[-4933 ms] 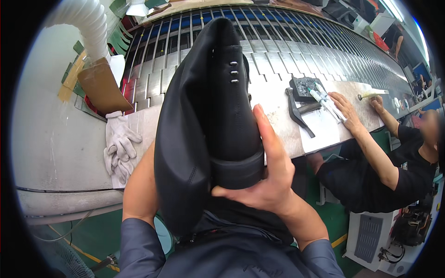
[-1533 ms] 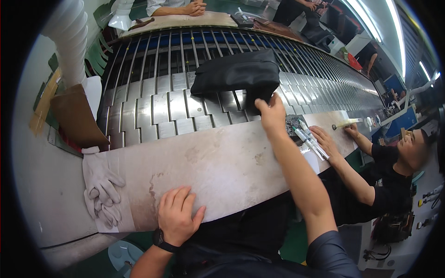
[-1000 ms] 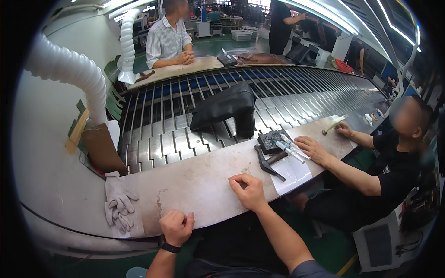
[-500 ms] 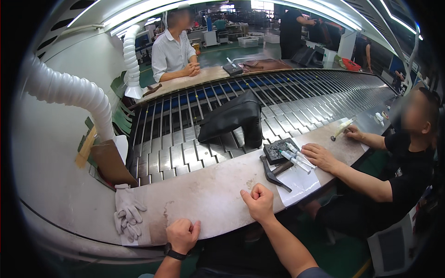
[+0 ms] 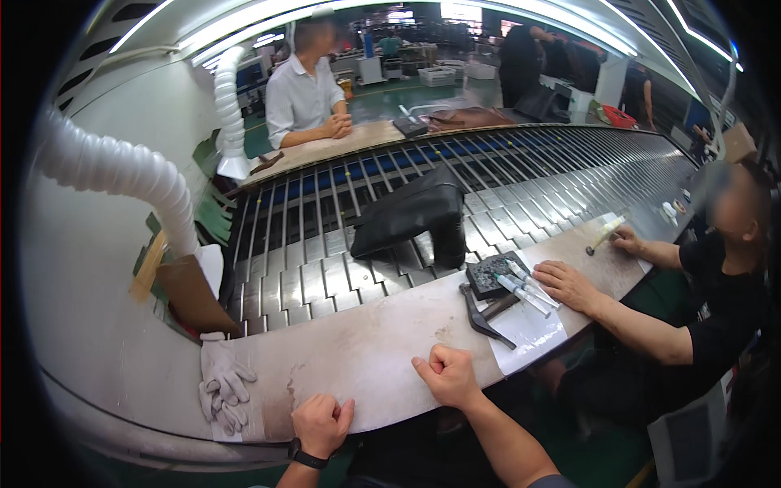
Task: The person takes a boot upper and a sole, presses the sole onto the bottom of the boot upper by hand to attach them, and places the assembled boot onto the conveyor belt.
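Note:
My left hand (image 5: 322, 424), with a black band on the wrist, rests as a fist at the near edge of the pale worktop (image 5: 358, 358). On the same worktop, farther right, my right hand (image 5: 446, 376) is also curled into a fist, thumb outward. Neither fist shows anything in it. Left of my left hand lies a pair of grey-white gloves (image 5: 224, 376). Beyond my right hand is a hammer with a dark curved head (image 5: 482, 319). A bent, black, leather-like piece (image 5: 411, 207), shaped like a boot upper, lies on the slatted metal conveyor (image 5: 309, 285).
Several syringe-like tubes (image 5: 521, 293) and a dark speckled block (image 5: 488, 275) sit beside a co-worker's hand (image 5: 563, 285); their other hand is by a pale-handled tool (image 5: 604, 236). Another person (image 5: 303, 102) stands across the conveyor. White ducts (image 5: 122, 171) hang at left.
The whole view has shifted slightly. My right fist has drawn a little nearer to me and to the left; my left fist stays in about the same place.

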### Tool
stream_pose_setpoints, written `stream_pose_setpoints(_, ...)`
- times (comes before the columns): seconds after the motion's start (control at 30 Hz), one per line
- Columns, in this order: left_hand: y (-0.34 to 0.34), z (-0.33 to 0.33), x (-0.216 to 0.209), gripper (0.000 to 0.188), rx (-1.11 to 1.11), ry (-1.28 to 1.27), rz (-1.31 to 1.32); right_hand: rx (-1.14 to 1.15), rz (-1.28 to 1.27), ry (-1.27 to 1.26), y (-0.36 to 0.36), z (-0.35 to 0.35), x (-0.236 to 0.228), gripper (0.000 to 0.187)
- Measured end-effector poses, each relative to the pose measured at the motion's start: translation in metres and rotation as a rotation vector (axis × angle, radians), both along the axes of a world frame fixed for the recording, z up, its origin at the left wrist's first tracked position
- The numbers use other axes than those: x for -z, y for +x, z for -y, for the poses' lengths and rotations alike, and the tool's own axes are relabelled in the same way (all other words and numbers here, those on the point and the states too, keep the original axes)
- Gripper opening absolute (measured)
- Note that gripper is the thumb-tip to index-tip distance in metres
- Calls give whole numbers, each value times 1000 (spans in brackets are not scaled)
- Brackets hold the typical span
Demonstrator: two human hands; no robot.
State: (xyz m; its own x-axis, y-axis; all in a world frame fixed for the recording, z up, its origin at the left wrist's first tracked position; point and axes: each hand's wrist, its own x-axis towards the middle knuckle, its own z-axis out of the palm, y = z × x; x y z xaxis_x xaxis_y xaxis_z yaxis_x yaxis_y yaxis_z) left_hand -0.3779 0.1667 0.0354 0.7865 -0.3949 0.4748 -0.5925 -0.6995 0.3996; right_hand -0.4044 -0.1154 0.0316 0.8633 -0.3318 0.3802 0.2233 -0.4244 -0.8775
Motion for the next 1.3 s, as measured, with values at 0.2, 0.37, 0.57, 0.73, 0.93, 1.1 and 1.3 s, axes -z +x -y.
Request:
stream_pose_setpoints(0.2, -3, -9, 15, 39, 8, -3, -7, 9, -13, -40, 3, -5, -2, 43)
stream_pose_setpoints(0.37, -6, -14, 7, 49, 25, 97, 38, -55, 62, -41, 4, -2, 0, 46)
stream_pose_setpoints(0.57, -8, -8, -3, 43, 44, 63, 58, -92, -43, -49, -6, -3, -7, 38)
stream_pose_setpoints(0.73, -7, -13, -5, 42, 97, 51, 16, -16, 319, -303, -48, 55, -83, 18)
stream_pose_setpoints(0.93, -9, -17, -6, 43, 45, 117, 19, 817, 345, -1224, -75, 258, -179, 64)
stream_pose_setpoints(1.1, -11, -19, -7, 44, 72, 93, 28, 1271, -113, -1547, -145, 398, -229, 85)
stream_pose_setpoints(1.3, -12, -22, -7, 43, 57, 112, 52, 1425, -242, -1539, -183, 424, -244, 83)
